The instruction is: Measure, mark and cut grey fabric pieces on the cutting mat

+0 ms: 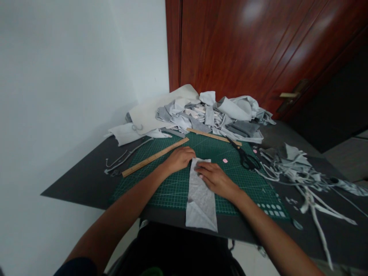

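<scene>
A light grey fabric strip (202, 205) lies lengthwise on the green cutting mat (172, 193), its near end reaching past the mat onto the dark table. My left hand (181, 158) is closed, with its fingertips pinching the strip's far left corner. Spread over the upper part of the same strip is my right hand (217, 179), its fingers stretched out and resting on the cloth. Black-handled scissors (249, 161) lie right of my right hand. Left of my left hand is a wooden ruler (155, 156), set diagonally. A small pink piece (225, 160) sits on the mat.
Heaped white and grey fabric (184, 115) covers the table's back. In front of it lies a second wooden ruler (214, 136). Tangled fabric scraps (301, 172) spread over the right side. Thin cords (129, 157) lie at left. A white wall (86, 76) and wooden door (230, 46) stand close behind.
</scene>
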The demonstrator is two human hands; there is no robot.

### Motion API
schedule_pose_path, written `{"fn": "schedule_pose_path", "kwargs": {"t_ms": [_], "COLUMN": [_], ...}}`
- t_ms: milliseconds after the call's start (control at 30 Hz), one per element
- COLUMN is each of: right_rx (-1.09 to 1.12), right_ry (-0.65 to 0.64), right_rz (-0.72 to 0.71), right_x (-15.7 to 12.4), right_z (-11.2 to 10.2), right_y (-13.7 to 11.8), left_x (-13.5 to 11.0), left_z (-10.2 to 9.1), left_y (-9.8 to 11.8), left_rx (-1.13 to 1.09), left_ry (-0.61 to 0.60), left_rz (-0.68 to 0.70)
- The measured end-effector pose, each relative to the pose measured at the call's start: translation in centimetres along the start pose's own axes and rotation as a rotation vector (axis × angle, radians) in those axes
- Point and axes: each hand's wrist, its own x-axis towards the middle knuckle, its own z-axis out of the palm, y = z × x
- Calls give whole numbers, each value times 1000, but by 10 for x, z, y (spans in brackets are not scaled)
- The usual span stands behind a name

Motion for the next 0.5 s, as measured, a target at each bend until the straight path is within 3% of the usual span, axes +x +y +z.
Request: {"fn": "schedule_pose_path", "kwargs": {"t_ms": [200, 367, 500], "right_rx": [-90, -90, -57], "right_ry": [-122, -183, -198], "right_rz": [59, 39, 31], "right_x": [2, 4, 4], "right_z": [-6, -9, -13], "right_y": [-8, -9, -10], "left_x": [-2, -2, -1], "left_z": [-8, -2, 3], "left_y": [-14, 0, 14], "left_rx": [58, 73, 85], "left_ry": [67, 124, 71], "left_rz": [-161, -288, -357]}}
